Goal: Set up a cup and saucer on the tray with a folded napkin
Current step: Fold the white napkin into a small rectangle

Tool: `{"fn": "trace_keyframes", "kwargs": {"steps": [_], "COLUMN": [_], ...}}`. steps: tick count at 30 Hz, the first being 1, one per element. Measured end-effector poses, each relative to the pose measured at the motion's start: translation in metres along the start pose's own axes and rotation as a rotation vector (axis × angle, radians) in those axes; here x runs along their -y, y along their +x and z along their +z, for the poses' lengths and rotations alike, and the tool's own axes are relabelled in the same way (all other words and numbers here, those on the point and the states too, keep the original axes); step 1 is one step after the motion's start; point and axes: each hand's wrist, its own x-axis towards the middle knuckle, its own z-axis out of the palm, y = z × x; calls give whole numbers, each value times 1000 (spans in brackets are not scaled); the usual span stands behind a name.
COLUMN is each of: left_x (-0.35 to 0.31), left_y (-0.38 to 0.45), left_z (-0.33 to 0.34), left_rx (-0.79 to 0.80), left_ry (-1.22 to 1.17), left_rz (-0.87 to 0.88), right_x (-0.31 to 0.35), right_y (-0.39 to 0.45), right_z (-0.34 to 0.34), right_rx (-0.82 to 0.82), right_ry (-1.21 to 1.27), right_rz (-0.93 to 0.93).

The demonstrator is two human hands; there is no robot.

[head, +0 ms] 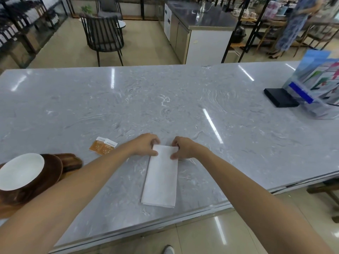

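Note:
A white napkin (pixel 160 177), folded into a long strip, lies flat on the grey marble counter (pixel 165 107) near its front edge. My left hand (pixel 145 146) pinches the strip's far left corner. My right hand (pixel 183 148) pinches its far right corner. At the far left a white cup (pixel 20 171) rests tilted on a brown saucer (pixel 53 169). Both sit on a wooden tray (pixel 71 161), which is partly hidden by my left arm.
Two orange-and-white sachets (pixel 103 146) lie just left of my left hand. A black box (pixel 280 97) and a clear brochure holder (pixel 319 85) stand at the counter's right end. Beyond the counter are a dark chair (pixel 102 33) and a person (pixel 293 24).

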Motion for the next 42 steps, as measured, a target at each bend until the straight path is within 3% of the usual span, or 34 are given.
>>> {"fn": "trace_keyframes", "kwargs": {"steps": [6,9,13,17,22,36,42], "left_x": [3,4,0,-9,-17,1,-6], "left_y": [3,-5,-27,-62,-115,-177,-138], "left_z": [1,-2,-7,-7,13,94,68], "left_rx": [39,9,-158,-314,-350,-439,-299], "left_ry": [-103,-177,-259,-216,-85,185,35], "left_rz": [14,63,87,147,216,354,197], "right_x": [9,8,9,18,21,-5,0], "right_y": [3,-3,-27,-63,-110,-162,-132], "right_z": [-6,-7,-18,-13,27,121,95], "right_rx": [85,-10,-147,-294,-432,-363,-371], "right_ry": [-39,52,277,242,177,94,239], "right_rz": [5,-65,-163,-318,-441,-522,-297]}}
